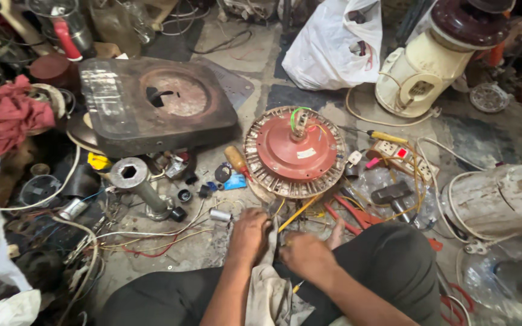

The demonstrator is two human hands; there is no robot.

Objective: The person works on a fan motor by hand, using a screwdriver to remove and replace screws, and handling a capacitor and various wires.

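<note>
A: Cloth (268, 284), dirty off-white, is seen draped over the lap at the bottom centre, its top end pinched between both hands, just beside the yellow wire (297, 214). Judged soft, limp and light; not fragile, best gripped by a bunched fold near the top.

B: Hand states?

A: Left hand (249, 234) is closed around the cloth's upper edge. Right hand (305, 255) is curled shut; cloth is touched, but what is pinched inside cannot be told.

B: Counts, left to right?

A: On the floor: one red rag (8, 116) far left, one dark square base plate (152, 102), one grey metal socket post (137, 181), one orange-handled screwdriver (237, 160). One red fan motor (294, 151) with ringed winding is seen just ahead of the hands. One white plastic bag (333, 45) behind it. One pair of red-handled pliers (351, 214), one power strip (401, 156), one cream appliance body (421, 69) at the right.

B: Fan motor handling?

A: Judged heavy and stiff; windings fragile, so the red cover rim is the place to hold.
</note>
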